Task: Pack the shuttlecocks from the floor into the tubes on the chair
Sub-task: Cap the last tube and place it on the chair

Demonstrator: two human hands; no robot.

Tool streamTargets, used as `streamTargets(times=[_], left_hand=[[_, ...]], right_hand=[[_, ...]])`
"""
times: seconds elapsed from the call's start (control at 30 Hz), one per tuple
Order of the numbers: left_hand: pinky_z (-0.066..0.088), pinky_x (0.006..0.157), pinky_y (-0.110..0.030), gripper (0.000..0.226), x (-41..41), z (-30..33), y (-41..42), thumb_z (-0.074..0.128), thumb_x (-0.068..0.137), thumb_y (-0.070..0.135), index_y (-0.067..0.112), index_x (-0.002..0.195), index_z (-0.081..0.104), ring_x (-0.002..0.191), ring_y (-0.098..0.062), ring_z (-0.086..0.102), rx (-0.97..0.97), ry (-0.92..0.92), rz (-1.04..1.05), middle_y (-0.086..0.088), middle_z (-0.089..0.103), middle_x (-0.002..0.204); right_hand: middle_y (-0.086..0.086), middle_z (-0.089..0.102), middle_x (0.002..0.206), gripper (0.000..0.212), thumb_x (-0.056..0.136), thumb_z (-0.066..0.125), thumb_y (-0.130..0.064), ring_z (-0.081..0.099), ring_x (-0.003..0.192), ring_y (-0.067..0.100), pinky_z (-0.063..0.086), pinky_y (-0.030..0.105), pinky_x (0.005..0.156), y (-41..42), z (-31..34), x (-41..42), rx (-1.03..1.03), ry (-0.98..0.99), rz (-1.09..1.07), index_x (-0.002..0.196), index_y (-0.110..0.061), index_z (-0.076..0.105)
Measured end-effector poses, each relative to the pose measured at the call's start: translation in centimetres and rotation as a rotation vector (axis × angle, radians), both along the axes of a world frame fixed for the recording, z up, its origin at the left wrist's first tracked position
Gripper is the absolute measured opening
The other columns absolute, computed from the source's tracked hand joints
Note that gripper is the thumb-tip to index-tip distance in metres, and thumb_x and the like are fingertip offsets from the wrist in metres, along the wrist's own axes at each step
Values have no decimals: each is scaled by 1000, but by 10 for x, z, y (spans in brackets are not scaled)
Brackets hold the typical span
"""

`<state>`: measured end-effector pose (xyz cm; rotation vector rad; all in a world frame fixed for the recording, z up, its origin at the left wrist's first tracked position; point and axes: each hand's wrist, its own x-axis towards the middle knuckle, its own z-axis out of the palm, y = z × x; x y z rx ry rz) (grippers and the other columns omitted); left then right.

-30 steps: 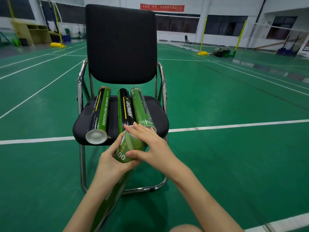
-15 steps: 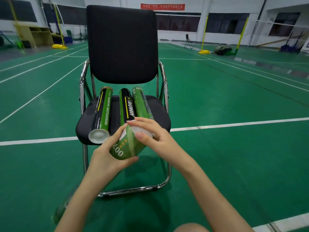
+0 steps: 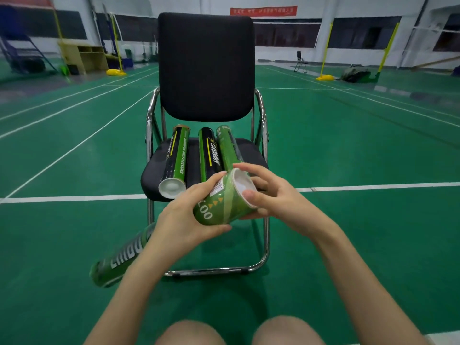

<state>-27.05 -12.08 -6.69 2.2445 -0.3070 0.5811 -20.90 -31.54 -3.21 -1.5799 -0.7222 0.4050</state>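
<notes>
Shuttlecock tube (image 3: 219, 207) — the green one — sits in front of the chair's seat, off the seat's front edge, tilted with its open white end up toward the right. Your left hand (image 3: 184, 220) is wrapped around its body from below and the left, thumb along the underside, fingers curled over the top. Your right hand (image 3: 271, 197) grips the open end: thumb on the near rim, index finger arched over the far rim, the other fingers curled behind. On the held tube you can read "00" in white and a row of small yellow triangles; a small white label near your left fingers is too small to read.

On the chair (image 3: 206, 66) seat three more tubes lie lengthwise, front to back. The left tube (image 3: 176, 160) reads "BADMINTON SHUTTLECOCKS" and shows its white end at the front edge. The middle tube (image 3: 209, 153) — black — reads "HANGYU", and touching it on the right lies a green tube (image 3: 227, 145).

Below your left forearm the held tube's lower end (image 3: 117, 260) shows blurred white lettering.
</notes>
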Motion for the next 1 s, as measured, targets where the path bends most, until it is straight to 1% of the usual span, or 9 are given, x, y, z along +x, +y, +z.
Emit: streamTargets(times=[0.1,0.27,0.4,0.57,0.63,0.7,0.8,0.9,1.0], left_hand=[[48,90,-37,99,7,21,3,86,56,36,58,134,29,105,-1,52,126,-23,-17,24,54,118],[43,90,-28,93,21,63,5,83,62,35,47,138,31,108,-6,51,337,-128,-20,16,54,125],[27,108,-45,90,49,87,4,77,65,43,40,141,29,129,-20,39,414,-251,-79,4,49,137],[11,112,-52,99,86,87,-19,76,68,44,46,142,10,142,-23,16,498,-312,14,3,24,153],[9,113,-52,105,98,76,-25,76,67,45,47,141,1,143,-22,10,462,-242,41,4,15,156],[6,112,-51,107,109,63,-23,75,67,49,50,138,-5,144,-22,5,429,-129,51,3,8,157],[5,113,-51,99,128,41,-15,67,71,57,48,142,-1,144,-21,5,521,27,77,4,9,157],[4,114,-53,85,148,18,-11,60,76,61,46,144,11,144,-21,6,655,170,72,6,14,156],[3,113,-54,77,167,-2,-12,58,81,58,43,145,18,144,-20,6,723,234,63,6,15,156]], right_hand=[[9,58,123,63,71,77,-32,64,105,25,56,39,79,-4,10,2,40,20,31,127,-30,48],[8,58,120,56,70,73,-15,66,101,26,57,42,78,-1,31,8,124,-78,-63,118,-29,48],[4,59,119,62,69,76,-16,65,103,24,54,44,85,-6,43,15,214,-211,-166,122,-39,51],[-2,58,112,59,64,79,-22,64,98,18,53,27,79,-15,36,21,295,-378,-395,113,-35,50],[-6,55,113,60,63,80,-22,62,101,20,53,26,76,-17,26,27,257,-452,-484,110,-39,46],[-4,51,118,62,62,82,-30,57,107,20,54,37,82,-22,16,39,169,-530,-565,109,-46,44],[-12,45,115,65,64,83,-23,48,106,-2,51,45,87,-31,-2,64,38,-606,-666,110,-46,44],[-12,40,112,65,67,82,-16,41,102,-16,51,39,90,-33,-23,86,-12,-591,-708,113,-39,44],[-3,38,115,67,67,82,-13,42,107,-7,40,20,99,-29,-46,106,-52,-618,-704,113,-40,41]])
